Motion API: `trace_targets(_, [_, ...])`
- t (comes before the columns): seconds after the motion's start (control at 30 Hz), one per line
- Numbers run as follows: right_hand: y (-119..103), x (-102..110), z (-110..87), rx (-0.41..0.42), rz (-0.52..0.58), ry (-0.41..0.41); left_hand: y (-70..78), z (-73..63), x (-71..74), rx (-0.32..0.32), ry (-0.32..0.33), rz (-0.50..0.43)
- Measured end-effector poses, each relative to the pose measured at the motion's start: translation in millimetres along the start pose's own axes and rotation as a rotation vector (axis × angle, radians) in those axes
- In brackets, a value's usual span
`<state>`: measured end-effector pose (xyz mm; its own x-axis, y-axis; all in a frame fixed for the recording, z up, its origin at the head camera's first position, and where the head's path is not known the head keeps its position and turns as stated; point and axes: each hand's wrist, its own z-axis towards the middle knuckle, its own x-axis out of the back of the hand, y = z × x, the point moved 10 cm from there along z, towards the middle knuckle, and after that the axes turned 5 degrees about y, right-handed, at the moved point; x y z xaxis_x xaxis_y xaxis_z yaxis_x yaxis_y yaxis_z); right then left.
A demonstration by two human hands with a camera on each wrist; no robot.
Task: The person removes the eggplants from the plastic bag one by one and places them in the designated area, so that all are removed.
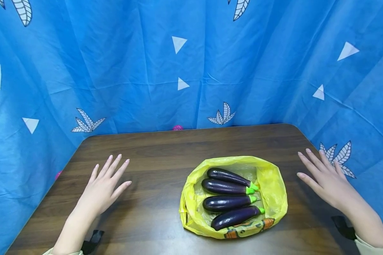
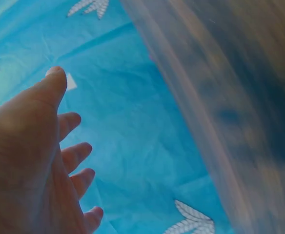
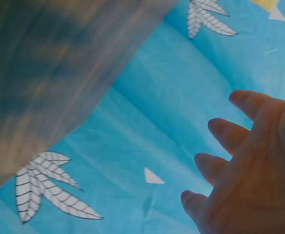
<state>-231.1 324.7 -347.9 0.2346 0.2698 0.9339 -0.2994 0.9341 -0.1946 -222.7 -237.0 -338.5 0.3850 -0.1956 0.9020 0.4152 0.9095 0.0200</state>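
In the head view, several dark purple eggplants [image 1: 226, 203] with green stem ends lie side by side inside a yellow plastic bag [image 1: 274, 191]. The bag's mouth is spread wide and its rim stands up around them. My left hand [image 1: 100, 189] is held over the left part of the table, fingers spread and holding nothing. To the right of the bag, my right hand [image 1: 330, 180] is likewise spread, apart from the bag. Both wrist views show the left hand [image 2: 30, 156] and the right hand [image 3: 254, 165] with extended fingers and nothing in them.
A brown wooden table [image 1: 153, 212] with rounded far corners carries the bag. Blue curtain [image 1: 121, 63] with white triangles and leaf prints hangs behind and at both sides. A dark strap [image 1: 92, 242] is at the left wrist, another strap [image 1: 344, 227] at the right.
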Motion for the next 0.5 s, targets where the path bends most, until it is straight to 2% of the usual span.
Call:
trace_targets(0.23, [-27, 14, 1.5, 0.045, -0.001, 0.019, 23.8, 12.0, 6.3, -0.048, 0.010, -0.030])
trace_targets(0.5, [-51, 17, 0.7, 0.122, 0.020, 0.030, 56.1, 17.3, 8.8, -0.112, 0.012, -0.055])
